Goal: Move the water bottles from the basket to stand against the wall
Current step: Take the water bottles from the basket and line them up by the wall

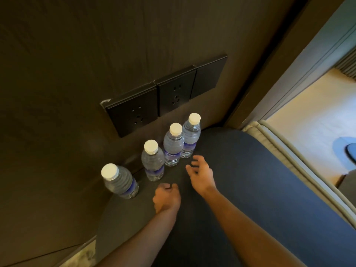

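- Head view: four water bottles stand upright in a row on a dark round table (pixel 240 189), along the dark wall (pixel 57 74) under the socket plates (pixel 163 97).
- Far-right bottle (pixel 190 137) and second bottle (pixel 173 145) are touching or nearly so; third bottle (pixel 152 160) is just beside them; fourth bottle (pixel 120 180) stands a little apart at the left table edge.
- All caps on, none tipped; the fourth looks blurred, its contact with the wall cannot be told.
- No basket in view.
- Right hand (pixel 200 172): fingers spread loose, empty, hovering just in front of the two right bottles, touching none.
- Left hand (pixel 166 197): fingers curled in, holding nothing visible, over the table between the third and fourth bottles, clear of both.
- Step, judged: placing looks done, hands free of the bottles; task near or at its end.
- Next move, judged: check the basket off-frame for leftovers; otherwise maybe nudge the fourth bottle into line, gripping low so it stays upright.
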